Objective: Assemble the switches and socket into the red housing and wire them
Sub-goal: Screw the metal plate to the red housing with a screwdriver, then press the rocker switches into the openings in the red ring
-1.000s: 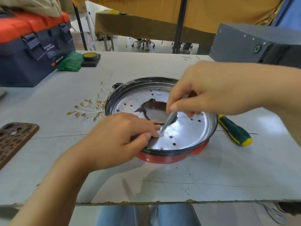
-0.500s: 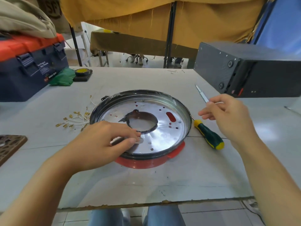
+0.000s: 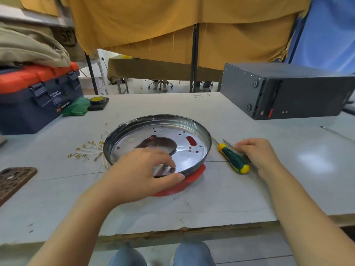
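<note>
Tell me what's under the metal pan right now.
A red housing sits under the metal pan; only its near edge shows below the rim, plus red through the pan's holes. The left hand covers the near rim. Any switches or wiring beneath are hidden.

Blue/orange toolbox (image 3: 36, 98) sat far left; black box (image 3: 299, 93) far right; phone (image 3: 13, 181) at left edge.

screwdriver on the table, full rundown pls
The screwdriver has a green handle with yellow ends and a thin metal shaft. It lies flat on the grey table, right of the metal pan, shaft pointing toward the pan. The right hand is beside its handle; contact is unclear.
</note>
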The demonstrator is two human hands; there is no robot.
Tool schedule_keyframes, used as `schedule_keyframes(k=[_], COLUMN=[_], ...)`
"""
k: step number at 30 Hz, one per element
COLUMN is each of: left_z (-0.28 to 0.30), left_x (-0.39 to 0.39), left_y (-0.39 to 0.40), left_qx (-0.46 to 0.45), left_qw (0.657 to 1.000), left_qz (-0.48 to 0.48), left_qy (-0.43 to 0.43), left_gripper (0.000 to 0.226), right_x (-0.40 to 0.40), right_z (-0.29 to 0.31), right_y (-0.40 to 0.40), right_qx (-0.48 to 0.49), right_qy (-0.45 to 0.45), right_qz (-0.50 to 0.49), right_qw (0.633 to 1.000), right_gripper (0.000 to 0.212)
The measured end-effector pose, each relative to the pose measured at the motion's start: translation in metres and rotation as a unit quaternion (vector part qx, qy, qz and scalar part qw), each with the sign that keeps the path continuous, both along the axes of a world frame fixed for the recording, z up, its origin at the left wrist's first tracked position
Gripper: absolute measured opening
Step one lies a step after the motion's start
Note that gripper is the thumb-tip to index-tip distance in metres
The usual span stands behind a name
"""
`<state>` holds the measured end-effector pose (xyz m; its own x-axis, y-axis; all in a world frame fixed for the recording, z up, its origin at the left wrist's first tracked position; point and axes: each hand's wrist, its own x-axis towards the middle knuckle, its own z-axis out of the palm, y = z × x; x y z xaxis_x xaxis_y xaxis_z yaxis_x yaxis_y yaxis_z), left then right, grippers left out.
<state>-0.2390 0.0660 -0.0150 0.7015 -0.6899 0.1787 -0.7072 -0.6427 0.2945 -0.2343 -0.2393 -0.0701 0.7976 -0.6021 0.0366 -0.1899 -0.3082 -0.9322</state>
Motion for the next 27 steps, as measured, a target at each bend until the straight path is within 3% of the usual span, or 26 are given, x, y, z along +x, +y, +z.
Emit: schedule_keyframes(k=[9,15,19,24,27], left_z=[-0.002,-0.004,0.001,0.029,0.051], left_x=[-0.003,-0.009,-0.015,-0.017,-0.008], left_y=[0.007,0.007,0.003,0.009,0.017], left_qx=[-0.086,-0.128,-0.133,-0.328,-0.487], left_qw=[0.996,0.99,0.984,0.936,0.87], left_qz=[-0.029,-0.056,-0.046,0.025,0.064], left_qy=[0.026,0.01,-0.114,-0.126,-0.036], left_gripper=[0.013,0.012,0.019,0.012,0.017], right_x=[-0.001,-0.002,-0.005,-0.011,-0.011], right_z=[-0.001,-0.001,0.0,0.012,0.023], right_y=[0.007,0.006,0.008,0.021,0.034], right_qx=[-0.065,-0.065,-0.065,-0.106,-0.093], right_qy=[0.029,0.028,-0.011,-0.116,-0.142], right_qz=[0.004,0.01,0.013,0.033,0.106], right_qw=[0.997,0.997,0.998,0.987,0.98], right_gripper=[0.007,0.013,0.014,0.012,0.013])
